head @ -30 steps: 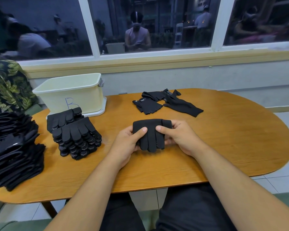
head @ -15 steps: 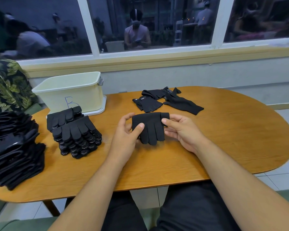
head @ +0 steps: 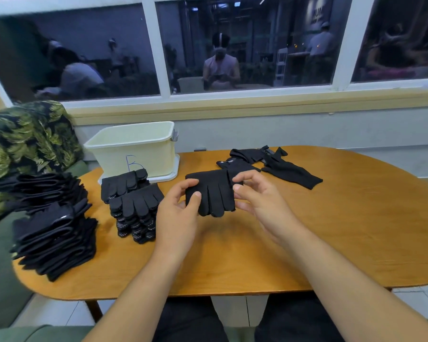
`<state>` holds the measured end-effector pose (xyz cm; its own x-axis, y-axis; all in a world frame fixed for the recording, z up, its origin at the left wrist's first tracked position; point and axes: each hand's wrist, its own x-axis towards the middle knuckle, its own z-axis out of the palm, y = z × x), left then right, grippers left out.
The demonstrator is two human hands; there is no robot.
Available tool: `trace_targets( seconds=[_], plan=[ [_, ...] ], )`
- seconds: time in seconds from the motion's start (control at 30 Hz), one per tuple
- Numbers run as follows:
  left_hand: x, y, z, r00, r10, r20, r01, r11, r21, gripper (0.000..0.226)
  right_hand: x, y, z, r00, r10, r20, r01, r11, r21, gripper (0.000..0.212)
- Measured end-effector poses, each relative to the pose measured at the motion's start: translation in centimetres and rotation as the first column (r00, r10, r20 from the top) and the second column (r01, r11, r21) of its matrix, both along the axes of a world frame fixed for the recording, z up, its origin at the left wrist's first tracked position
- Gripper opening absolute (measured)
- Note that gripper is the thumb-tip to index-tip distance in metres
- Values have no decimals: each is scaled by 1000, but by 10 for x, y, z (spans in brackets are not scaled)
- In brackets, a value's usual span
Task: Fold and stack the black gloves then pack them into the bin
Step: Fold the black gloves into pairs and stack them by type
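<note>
Left hand: pinches the folded glove, thumb on front, fingers behind.
Right hand: fingers loosely curled at the glove's right edge; I cannot tell if it grips.
Glove: held just above the table, centre.
Stack: left, before the bin.
Loose gloves: behind.

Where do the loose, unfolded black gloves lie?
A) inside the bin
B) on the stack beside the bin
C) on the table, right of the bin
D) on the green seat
C: the unfolded gloves lie flat on the table, to the right of the bin and apart from it.
</note>
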<state>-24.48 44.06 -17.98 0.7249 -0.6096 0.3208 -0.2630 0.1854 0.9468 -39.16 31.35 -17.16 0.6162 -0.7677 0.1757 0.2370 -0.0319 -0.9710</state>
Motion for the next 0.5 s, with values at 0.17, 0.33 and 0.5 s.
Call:
trace_targets(
  seconds=[0.17,0.33,0.5],
  plan=[
    [32,37,34,986,135,96,-135,991,-2,24,51,23,35,998,25,-52,-31,994,-101,24],
    [84,64,77,977,215,11,-215,976,33,31,127,30,73,985,159,-70,-161,987,-12,24],
    [172,58,105,958,224,-178,-193,966,174,38,200,32,92,947,304,-100,-292,949,118,19]
  ],
)
